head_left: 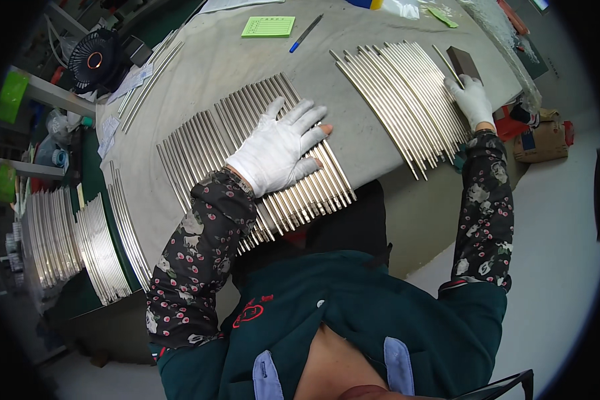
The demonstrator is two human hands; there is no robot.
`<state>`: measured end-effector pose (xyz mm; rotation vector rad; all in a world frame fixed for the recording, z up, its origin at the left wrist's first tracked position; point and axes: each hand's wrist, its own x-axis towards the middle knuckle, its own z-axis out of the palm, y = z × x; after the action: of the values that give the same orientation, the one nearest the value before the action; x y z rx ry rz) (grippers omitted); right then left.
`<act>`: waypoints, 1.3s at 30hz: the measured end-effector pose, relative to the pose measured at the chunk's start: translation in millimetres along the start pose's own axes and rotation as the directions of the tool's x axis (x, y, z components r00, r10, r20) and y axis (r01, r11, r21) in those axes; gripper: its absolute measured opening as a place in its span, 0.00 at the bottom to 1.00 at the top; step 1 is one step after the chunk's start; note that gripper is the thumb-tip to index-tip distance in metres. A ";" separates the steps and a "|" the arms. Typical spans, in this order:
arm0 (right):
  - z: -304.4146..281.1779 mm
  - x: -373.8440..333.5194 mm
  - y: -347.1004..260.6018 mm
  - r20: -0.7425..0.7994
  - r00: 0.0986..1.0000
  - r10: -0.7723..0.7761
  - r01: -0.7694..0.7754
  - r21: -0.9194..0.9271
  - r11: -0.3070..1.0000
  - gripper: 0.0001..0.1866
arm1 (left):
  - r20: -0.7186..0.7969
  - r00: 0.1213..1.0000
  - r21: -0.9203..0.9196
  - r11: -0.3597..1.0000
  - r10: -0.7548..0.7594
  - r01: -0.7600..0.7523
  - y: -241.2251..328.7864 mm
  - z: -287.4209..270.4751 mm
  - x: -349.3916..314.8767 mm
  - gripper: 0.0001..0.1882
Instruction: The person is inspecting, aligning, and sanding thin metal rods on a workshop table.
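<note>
My left hand (277,150), in a white glove with some fingertips bare, lies flat with fingers spread across a row of thin metal rods (207,143). These rods lie side by side on the grey-covered table, their near ends at its front edge. At the right, my white-gloved right hand (472,103) is closed around a single metal rod (447,63), whose far end sticks out past the fingers. A dark brown block (463,63) sits right beside that hand. Left of it lies a second group of shiny rods (400,100), slightly fanned out.
A green paper pad (268,27) and a blue pen (307,33) lie toward the back. A black fan (95,60) stands at the far left, near several loose rods (155,83). More rod bundles (103,250) are at the left. A cardboard box (543,139) stands beyond the right edge.
</note>
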<state>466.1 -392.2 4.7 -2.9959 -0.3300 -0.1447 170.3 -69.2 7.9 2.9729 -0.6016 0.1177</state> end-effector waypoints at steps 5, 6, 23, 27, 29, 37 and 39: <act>-19.4 5.9 -10.3 -0.179 0.978 0.111 -0.114 -0.011 0.993 0.38 | -0.013 1.000 -0.022 1.000 0.006 -0.006 1.4 -6.2 3.2 0.31; -23.1 8.4 -13.1 -0.161 0.976 0.149 -0.157 -0.036 0.987 0.38 | 0.001 1.000 -0.038 0.999 -0.001 0.001 2.1 -7.4 3.9 0.31; -5.6 30.8 17.9 -0.212 0.969 0.125 -0.118 0.046 0.992 0.32 | 0.010 1.000 -0.058 0.998 -0.012 0.012 7.1 -6.3 -1.3 0.30; -34.1 -25.3 -23.9 -0.374 0.918 -0.130 0.301 0.444 0.844 0.28 | -0.038 0.999 -0.048 0.999 0.004 -0.006 1.4 -2.5 2.2 0.29; -48.0 -85.5 -62.6 -0.292 0.885 -0.362 0.464 0.515 0.720 0.29 | -0.049 0.999 -0.050 0.999 -0.005 0.002 0.5 -2.9 2.6 0.29; -28.5 -170.2 -105.6 -0.271 0.772 -0.574 0.607 0.049 0.793 0.32 | -0.069 0.997 -0.085 0.996 -0.018 0.013 3.6 3.2 0.8 0.29; -21.2 -172.3 -111.4 -0.250 0.759 -0.601 0.646 0.180 0.741 0.31 | -0.074 0.997 -0.097 0.995 -0.009 0.002 4.0 4.0 2.0 0.29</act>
<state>272.2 -323.4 19.5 -2.4646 -1.2294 -0.3914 170.8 -74.1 4.4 2.8620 -0.5736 0.1920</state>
